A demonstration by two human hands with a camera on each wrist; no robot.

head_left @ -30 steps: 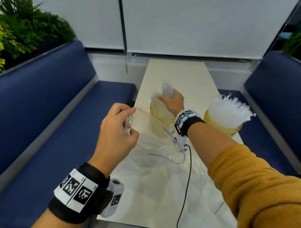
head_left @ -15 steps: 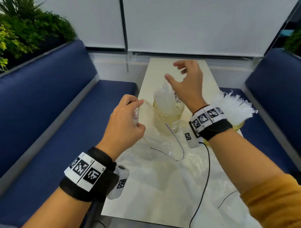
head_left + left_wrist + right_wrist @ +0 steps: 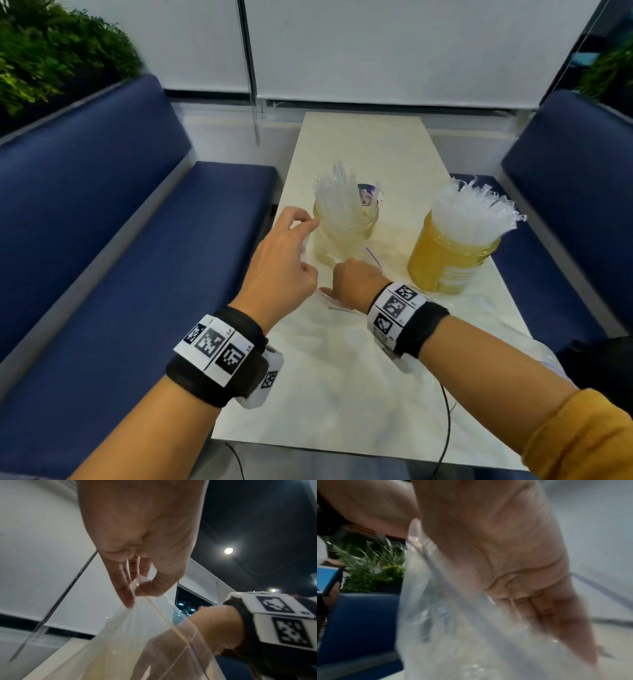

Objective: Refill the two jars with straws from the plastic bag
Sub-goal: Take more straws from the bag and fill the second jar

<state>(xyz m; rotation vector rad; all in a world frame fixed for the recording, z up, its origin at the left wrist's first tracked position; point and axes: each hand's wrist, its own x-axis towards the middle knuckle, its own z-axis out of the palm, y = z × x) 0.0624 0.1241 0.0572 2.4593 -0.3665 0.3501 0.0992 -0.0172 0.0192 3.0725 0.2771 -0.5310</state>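
Left hand: the left hand point(image 3: 281, 263) is raised at about 9 o'clock of the table centre, thumb and fingers point(image 3: 123, 592) pinching the top edge of the plastic bag point(image 3: 145, 635).
Right hand: the right hand point(image 3: 356, 281) sits at 3 o'clock of the left one, reaching down into the bag's mouth; its fingers are straight in the blurred wrist view, with nothing visibly held.
Plastic bag: clear, spread on the table point(image 3: 363, 144) at 6 o'clock of both jars.
Near jar: the left jar point(image 3: 346, 222), part full of straws point(image 3: 337, 198), stands at 12 o'clock of the hands.
Far jar: the right jar point(image 3: 448, 260), packed full, stands at 2 o'clock of the right hand.
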